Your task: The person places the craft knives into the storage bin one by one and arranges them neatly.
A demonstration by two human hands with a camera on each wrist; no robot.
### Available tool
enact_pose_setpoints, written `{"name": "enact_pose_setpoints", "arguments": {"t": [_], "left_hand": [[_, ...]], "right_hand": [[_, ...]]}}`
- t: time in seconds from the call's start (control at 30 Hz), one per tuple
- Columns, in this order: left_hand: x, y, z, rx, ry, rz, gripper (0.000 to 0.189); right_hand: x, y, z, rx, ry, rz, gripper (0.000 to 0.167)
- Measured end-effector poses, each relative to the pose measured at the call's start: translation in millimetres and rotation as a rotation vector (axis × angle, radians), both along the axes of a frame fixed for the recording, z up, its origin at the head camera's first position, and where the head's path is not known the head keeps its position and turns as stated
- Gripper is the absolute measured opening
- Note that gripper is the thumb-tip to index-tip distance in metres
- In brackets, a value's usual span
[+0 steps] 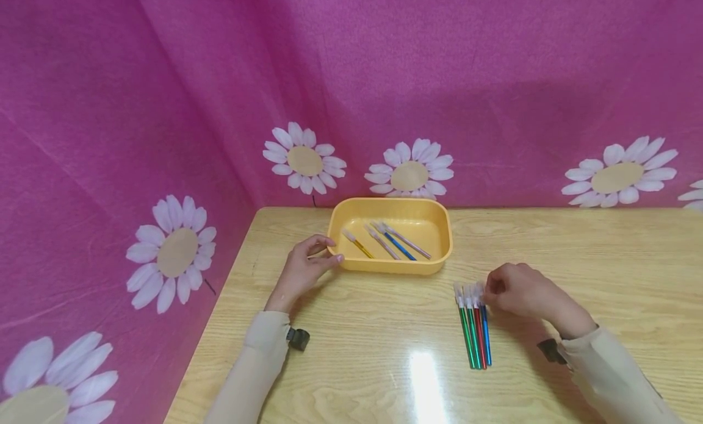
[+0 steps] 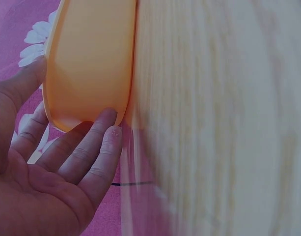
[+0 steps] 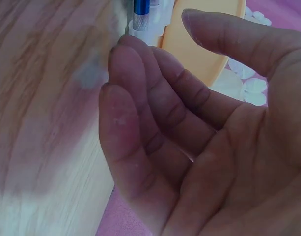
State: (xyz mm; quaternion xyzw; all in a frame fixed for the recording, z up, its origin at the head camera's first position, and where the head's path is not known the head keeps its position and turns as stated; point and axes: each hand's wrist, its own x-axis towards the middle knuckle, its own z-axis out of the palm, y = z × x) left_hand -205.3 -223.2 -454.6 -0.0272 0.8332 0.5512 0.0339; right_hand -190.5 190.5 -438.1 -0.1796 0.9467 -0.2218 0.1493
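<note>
Left hand (image 1: 307,266) grips yellow tray (image 1: 392,266) at left end; right hand (image 1: 516,290), grip loosely parted, just beside pen row (image 1: 475,335) front-right of tray.

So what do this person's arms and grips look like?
The left sleeve and right sleeve are pale beige and reach down near the wrists. A small black device sits at the left wrist, with a similar black piece at the right. The left grip and right grip are bare hands; no gloves or rings show.
</note>
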Motion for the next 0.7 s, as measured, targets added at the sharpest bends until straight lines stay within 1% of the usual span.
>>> {"name": "enact_pose_setpoints", "arguments": {"t": [0.3,0.53,0.7], "left_hand": [[-1.2,0.3,-0.1,0.006,-0.005,-0.003,0.037],[-1.6,0.6,-0.2,0.002,-0.003,-0.001,0.036],[-1.7,0.7,-1.4,0.009,0.0,0.0,0.035]], "right_hand": [[4.5,-1.0,-2.5,0.012,-0.026,-0.002,0.018],[6.0,-2.8,-3.7,0.02,-0.067,-0.015,0.02],[7.3,-3.3,-4.6,0.022,-0.067,-0.01,0.022]]}}
